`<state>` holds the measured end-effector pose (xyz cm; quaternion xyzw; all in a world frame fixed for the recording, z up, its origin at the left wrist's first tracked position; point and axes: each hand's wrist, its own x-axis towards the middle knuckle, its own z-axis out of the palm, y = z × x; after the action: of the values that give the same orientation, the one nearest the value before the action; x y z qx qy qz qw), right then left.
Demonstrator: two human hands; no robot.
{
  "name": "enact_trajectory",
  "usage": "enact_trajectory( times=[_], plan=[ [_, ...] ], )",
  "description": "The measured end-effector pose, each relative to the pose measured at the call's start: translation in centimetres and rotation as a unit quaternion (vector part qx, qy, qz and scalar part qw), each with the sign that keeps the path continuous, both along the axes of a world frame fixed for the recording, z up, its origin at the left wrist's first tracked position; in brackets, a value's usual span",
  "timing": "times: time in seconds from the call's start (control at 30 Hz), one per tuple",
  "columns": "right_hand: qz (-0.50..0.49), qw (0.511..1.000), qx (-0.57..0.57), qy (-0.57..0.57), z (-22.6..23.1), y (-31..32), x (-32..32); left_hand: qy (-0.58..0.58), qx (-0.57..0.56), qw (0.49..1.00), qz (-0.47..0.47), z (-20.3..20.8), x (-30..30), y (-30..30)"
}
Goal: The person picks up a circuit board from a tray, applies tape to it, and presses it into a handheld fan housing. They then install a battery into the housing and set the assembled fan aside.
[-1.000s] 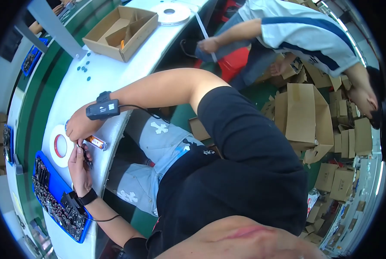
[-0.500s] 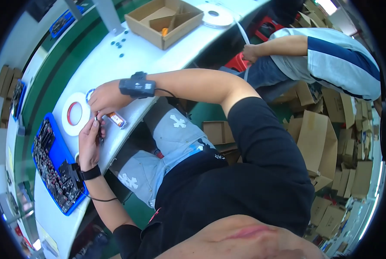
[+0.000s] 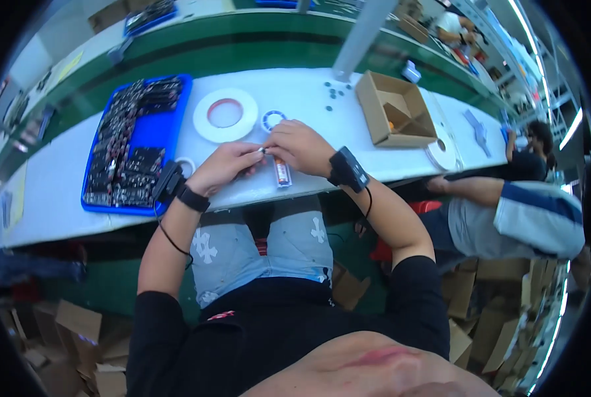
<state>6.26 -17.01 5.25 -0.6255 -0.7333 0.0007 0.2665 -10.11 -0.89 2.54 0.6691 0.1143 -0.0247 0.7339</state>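
Observation:
Over the white table, the fingertips of my left hand (image 3: pixel 224 167) and my right hand (image 3: pixel 300 148) meet in a pinch. Between them is a small dark piece (image 3: pixel 263 151), too tiny and covered for me to tell its kind. Just under my right fingers lies a small clear container with an orange label (image 3: pixel 283 174). Beyond the fingertips sits a little blue-and-white ring-shaped spool (image 3: pixel 265 123). A large white tape roll (image 3: pixel 203 124) lies flat beyond my left hand. Beside my left wrist, a smaller pale roll (image 3: pixel 188 161) is partly hidden.
At left, a blue tray (image 3: pixel 155 132) holds many small black parts. Several dark green discs (image 3: pixel 330 94) lie near a metal post (image 3: pixel 361 43). An open cardboard box (image 3: pixel 401 139) and another white roll (image 3: pixel 442 157) stand at right, near a seated person (image 3: pixel 533 218).
My view has swung round, so the table now spans the picture ahead of me. My hands stay joined at the fingertips around the small piece.

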Motion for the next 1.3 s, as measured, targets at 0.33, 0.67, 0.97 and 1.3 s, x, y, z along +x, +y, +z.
enact_trajectory(
  times=[0.33,0.67,0.97,1.3],
  plan=[
    [-0.136,0.976,0.171,-0.003,-1.5,0.1,-1.4,-0.071,-0.041,0.994,0.068,-0.4,0.5,-0.8],
    [-0.195,0.967,0.152,-0.063,-1.4,0.7,-4.0,-0.052,-0.058,0.991,0.107,0.0,0.0,-1.4],
    [-0.226,0.949,0.128,-0.177,-0.9,0.7,-5.7,-0.052,-0.07,0.989,0.123,-0.8,0.2,-1.6],
    [-0.39,0.919,-0.06,0.025,4.5,-2.9,-8.4,-0.08,-0.004,0.995,0.055,3.5,-0.4,-3.9]
  ],
)
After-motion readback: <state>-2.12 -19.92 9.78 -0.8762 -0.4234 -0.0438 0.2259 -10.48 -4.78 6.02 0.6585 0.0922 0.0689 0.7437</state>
